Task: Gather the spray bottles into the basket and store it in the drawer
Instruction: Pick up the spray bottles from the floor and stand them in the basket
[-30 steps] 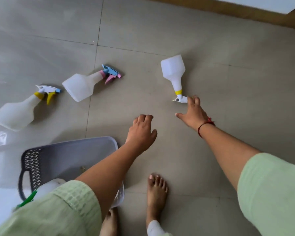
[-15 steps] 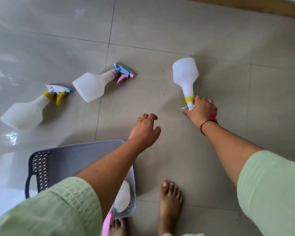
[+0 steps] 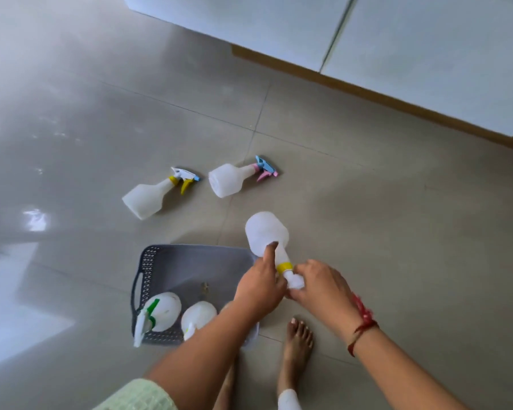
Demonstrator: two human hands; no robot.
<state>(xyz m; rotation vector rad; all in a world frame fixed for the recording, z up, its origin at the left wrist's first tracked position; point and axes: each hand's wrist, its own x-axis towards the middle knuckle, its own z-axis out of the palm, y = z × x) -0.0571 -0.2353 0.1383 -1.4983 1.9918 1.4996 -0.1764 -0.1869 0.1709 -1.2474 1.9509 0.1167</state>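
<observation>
A white spray bottle with a yellow collar (image 3: 266, 234) is held off the floor by both hands, just right of the grey basket (image 3: 172, 263). My left hand (image 3: 259, 287) grips its neck and lower body. My right hand (image 3: 320, 284) closes around its white spray head. Two white bottles lie inside the basket, one with a green trigger (image 3: 162, 310) and one beside it (image 3: 198, 316). On the floor beyond the basket lie a bottle with a yellow trigger (image 3: 148, 196) and one with a pink and blue trigger (image 3: 230, 180).
White cabinet fronts (image 3: 427, 45) with a wooden plinth run along the upper right. My bare feet (image 3: 298, 338) stand right of the basket on the grey tiled floor. Bright glare marks the floor at the left.
My right hand lifted the yellow-collared bottle off the floor and brought it toward the basket. My left hand has come up and taken hold of its neck. The camera view rose and tilted.
</observation>
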